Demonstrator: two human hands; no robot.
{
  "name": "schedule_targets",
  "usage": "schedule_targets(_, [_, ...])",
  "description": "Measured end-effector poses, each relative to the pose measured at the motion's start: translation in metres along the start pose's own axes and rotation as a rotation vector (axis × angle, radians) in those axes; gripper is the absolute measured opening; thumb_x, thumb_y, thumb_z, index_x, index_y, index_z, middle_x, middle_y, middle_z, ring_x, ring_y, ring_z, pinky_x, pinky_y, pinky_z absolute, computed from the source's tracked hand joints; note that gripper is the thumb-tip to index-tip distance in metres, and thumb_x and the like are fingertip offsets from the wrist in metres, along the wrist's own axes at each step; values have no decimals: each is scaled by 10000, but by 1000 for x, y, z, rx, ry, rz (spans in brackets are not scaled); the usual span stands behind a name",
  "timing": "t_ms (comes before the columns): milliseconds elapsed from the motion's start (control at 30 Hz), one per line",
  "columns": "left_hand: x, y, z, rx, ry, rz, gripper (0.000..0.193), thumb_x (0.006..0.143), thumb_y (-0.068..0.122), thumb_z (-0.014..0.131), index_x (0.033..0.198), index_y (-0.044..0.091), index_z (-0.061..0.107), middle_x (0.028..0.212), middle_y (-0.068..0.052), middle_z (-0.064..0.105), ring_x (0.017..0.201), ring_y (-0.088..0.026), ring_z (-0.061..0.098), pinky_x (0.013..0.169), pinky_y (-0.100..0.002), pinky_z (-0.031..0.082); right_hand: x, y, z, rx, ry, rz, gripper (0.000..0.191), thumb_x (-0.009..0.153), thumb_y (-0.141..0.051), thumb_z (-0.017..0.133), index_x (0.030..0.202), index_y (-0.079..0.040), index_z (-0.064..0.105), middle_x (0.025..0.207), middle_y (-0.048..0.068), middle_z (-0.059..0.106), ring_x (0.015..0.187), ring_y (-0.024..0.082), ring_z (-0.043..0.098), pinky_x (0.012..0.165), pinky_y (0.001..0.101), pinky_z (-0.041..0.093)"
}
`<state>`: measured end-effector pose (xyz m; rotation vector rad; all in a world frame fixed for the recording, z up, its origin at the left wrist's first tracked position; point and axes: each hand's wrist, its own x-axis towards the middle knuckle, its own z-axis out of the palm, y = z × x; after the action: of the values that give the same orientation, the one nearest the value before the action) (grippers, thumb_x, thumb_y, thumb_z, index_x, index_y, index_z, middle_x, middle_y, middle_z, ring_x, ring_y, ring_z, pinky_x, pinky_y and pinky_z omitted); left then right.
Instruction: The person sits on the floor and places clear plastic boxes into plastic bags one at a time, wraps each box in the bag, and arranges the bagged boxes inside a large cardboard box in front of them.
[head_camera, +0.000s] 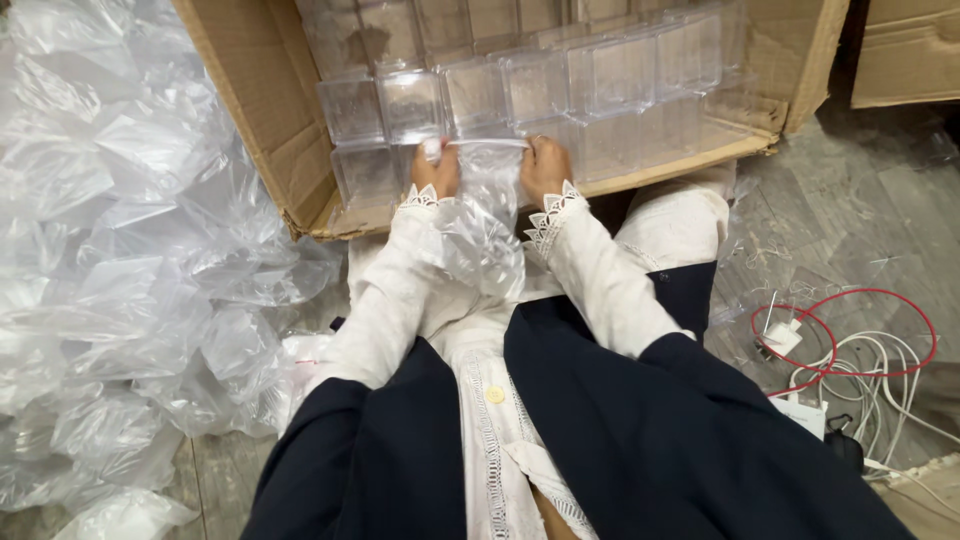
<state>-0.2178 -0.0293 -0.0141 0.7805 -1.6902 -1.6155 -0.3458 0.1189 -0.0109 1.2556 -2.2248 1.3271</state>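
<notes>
Both grips pinch clear bag (487, 190) | cardboard box (262, 100) behind

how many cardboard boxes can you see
2: the open cardboard box lying on its side ahead of both hands, full of clear plastic cases; a second box at top right, cut off by the frame.

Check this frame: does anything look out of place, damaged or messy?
Yes. A loose heap of crumpled clear plastic bags covers the floor at left, and red and white cables lie tangled at right. The cardboard box lies on its side, its edge torn.
</notes>
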Motion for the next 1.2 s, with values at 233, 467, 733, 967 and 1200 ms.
schedule_targets(233, [-7, -23, -25, 172, -14, -536, 553, 1014, 489, 706, 975, -63, 733, 710, -32, 633, 606, -112, 588, 553, -281, 476, -31, 9, 13, 905, -162, 752, 170, 1058, -166, 620, 933, -58, 580, 723, -38, 554, 602, 80, 512, 541, 275, 434])
schedule_targets(467, [-117, -74, -165, 421, -418, -39, 359, 1002, 141, 547, 1332, 100, 680, 933, -48, 534, 686, -129, 478, 576, -316, 384, -139, -43, 59, 1054, -602, 663, 123, 1007, -144, 548, 1122, -146, 590, 929, -67, 604, 827, 35, 542, 736, 218, 477])
schedule_targets(733, [-191, -103, -143, 446, -473, -67, 446, 950, 288, 619, 1309, 26, 653, 968, -116, 577, 755, -210, 531, 632, -359, 428, -148, -81, 69, 963, -954, 621, 237, 1090, -201, 557, 978, -1, 620, 829, 34, 627, 707, 125, 571, 640, 307, 502])
schedule_targets(967, [-220, -102, -226, 740, -804, -483, 598, 904, 416, 681, 1289, -38, 629, 998, -177, 615, 815, -281, 578, 681, -396, 465, -111, -109, 87, 651, -820, -346, 441, 874, -223, 698, 1214, 34, 585, 1172, 204, 628, 1044, 326, 603, 900, 417, 502])
schedule_targets(1200, [-119, 7, -420, 925, 565, -101, 778, 859, 544, 744, 1269, -102, 605, 1028, -237, 652, 876, -352, 624, 731, -434, 503, -31, -119, 105, 43, -431, -668, 525, 767, -391, 791, 1121, -31, 649, 1127, 185, 681, 1033, 343, 664, 858, 482, 518])
